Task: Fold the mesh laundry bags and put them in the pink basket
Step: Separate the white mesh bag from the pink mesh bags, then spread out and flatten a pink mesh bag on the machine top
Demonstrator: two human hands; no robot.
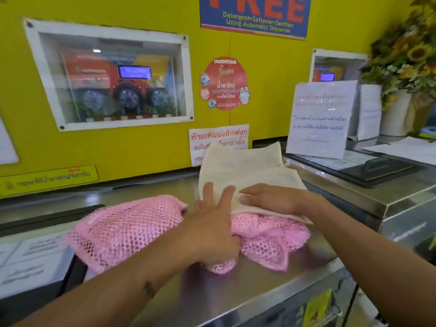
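I'm flattening the cream bag (245, 168) on the counter (271, 286), fingers spread flat; next, another fold, basket unseen

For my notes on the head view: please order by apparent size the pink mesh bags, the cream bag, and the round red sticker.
1. Pink mesh bags
2. Cream bag, close in size and partly covered by hands, so unsure
3. Red sticker, farther from the camera

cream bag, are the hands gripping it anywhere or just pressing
Just pressing. Both hands, left hand and right hand, lie flat with straight fingers on the near end of the cream bag; neither grips it.
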